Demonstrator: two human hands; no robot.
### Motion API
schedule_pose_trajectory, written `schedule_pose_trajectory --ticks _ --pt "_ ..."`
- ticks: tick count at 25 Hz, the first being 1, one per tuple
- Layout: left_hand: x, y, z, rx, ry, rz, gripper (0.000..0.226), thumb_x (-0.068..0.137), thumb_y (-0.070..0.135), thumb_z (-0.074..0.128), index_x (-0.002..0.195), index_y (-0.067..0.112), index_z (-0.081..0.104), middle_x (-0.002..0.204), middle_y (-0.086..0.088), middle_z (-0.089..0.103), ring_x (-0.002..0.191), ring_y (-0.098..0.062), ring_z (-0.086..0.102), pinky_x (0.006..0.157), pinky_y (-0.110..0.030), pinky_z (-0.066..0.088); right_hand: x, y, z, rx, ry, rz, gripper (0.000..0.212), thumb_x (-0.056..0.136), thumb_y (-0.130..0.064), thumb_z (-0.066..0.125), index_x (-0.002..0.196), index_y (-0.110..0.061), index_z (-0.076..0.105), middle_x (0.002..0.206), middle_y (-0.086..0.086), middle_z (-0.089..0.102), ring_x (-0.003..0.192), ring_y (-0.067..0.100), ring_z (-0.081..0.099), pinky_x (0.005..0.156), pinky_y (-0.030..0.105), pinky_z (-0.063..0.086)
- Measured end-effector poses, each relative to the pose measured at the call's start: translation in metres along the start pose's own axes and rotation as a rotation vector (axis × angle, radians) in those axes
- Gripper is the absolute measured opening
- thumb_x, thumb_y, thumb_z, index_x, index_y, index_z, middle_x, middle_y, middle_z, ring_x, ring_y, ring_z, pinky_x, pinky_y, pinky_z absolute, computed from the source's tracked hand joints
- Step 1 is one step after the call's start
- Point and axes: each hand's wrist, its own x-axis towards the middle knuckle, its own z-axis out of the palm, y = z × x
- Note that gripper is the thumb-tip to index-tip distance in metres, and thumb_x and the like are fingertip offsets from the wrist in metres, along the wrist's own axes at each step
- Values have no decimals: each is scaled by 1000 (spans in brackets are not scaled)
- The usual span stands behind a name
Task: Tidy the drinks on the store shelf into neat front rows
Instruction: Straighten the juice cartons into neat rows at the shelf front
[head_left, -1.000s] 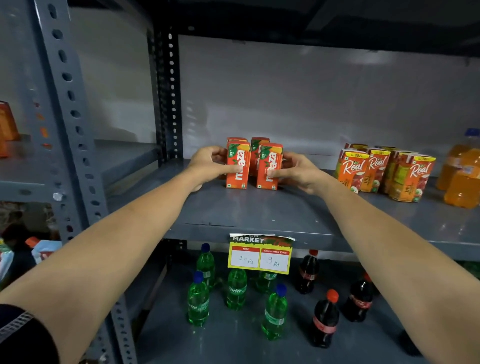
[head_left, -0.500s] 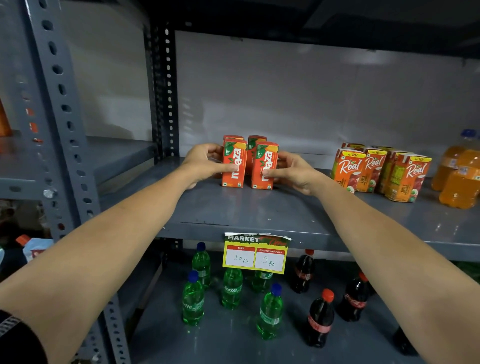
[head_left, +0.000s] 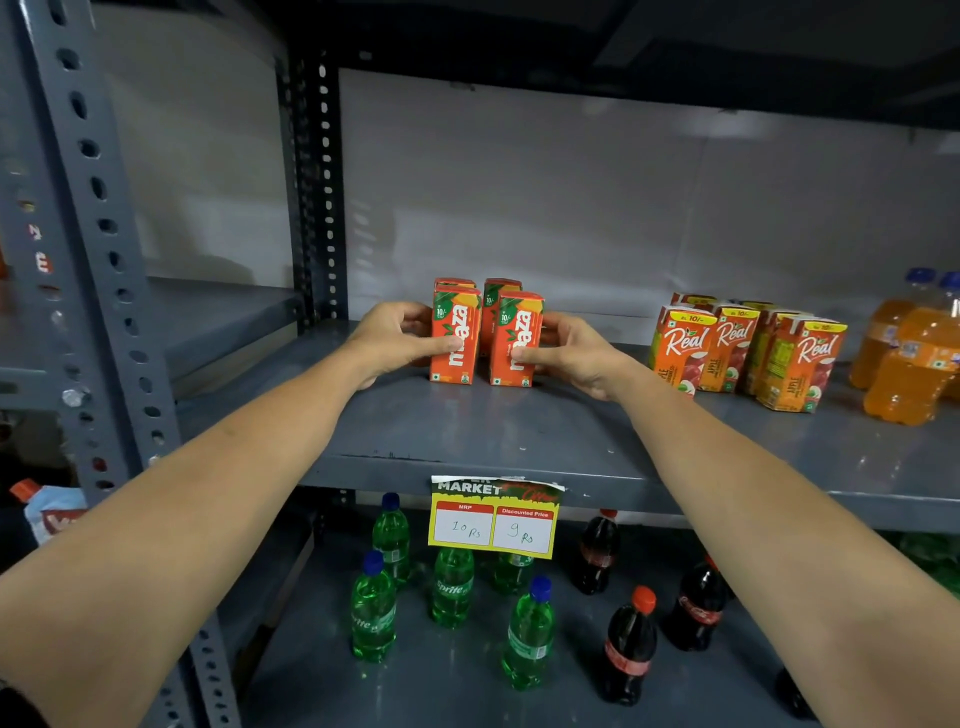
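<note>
Several orange Maaza juice cartons stand upright in two short rows on the grey middle shelf (head_left: 467, 431). My left hand (head_left: 392, 338) grips the left front Maaza carton (head_left: 457, 338), thumb across its face. My right hand (head_left: 569, 353) grips the right front Maaza carton (head_left: 517, 340) the same way. Two more cartons stand right behind them, mostly hidden. A small gap separates the two front cartons.
Several Real juice cartons (head_left: 748, 353) cluster to the right, then orange soda bottles (head_left: 909, 358) at the shelf's right end. A price tag (head_left: 493, 519) hangs from the shelf lip. Below stand green Sprite bottles (head_left: 452, 592) and cola bottles (head_left: 631, 644). A slotted steel upright (head_left: 98, 249) rises at left.
Both hands have stayed clamped on the two front Maaza cartons. The cartons look slightly straighter and the view has shifted a little; nothing was let go.
</note>
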Motion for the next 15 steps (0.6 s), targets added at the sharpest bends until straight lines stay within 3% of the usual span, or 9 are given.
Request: schedule_pose_trajectory --ticks 4,6,8,10,13,15 --pt "-6 -1 3 121 25 -66 54 62 39 85 106 12 68 102 -3 72 91 -12 67 81 -28 54 -12 -6 2 -174 33 -7 69 72 -23 80 132 -8 48 125 11 63 112 22 63 94 41 53" --pt "-14 0 0 249 180 -72 55 58 52 83 94 13 69 92 0 70 86 -13 65 73 -27 52 -23 -10 5 -292 95 -12 63 75 -26 78 129 -9 50 121 8 64 106 18 62 85 31 54" --pt "-24 8 -2 426 377 -22 54 55 65 78 81 18 67 82 3 67 81 -15 61 73 -31 52 -41 -12 4 -421 189 -41 58 75 -29 77 125 -9 54 114 6 65 103 17 63 86 31 54" --pt "-36 15 2 542 448 112 49 57 67 75 69 22 62 69 6 61 73 -17 58 68 -32 50 -65 -9 -3 -576 247 -111 47 76 -28 76 115 -7 60 104 7 67 93 16 64 84 27 53" --pt "-50 26 20 658 393 388 46 63 60 76 58 20 52 57 12 47 64 -17 51 58 -29 40 -102 -1 -23 -722 329 -247 28 79 -26 73 99 -7 67 89 5 69 77 12 62 66 13 46" --pt "-55 33 39 714 348 576 47 66 60 71 57 20 49 57 11 46 63 -17 51 55 -29 38 -121 2 -38 -789 391 -312 18 82 -27 70 87 -9 69 79 3 69 70 10 60 60 11 41"
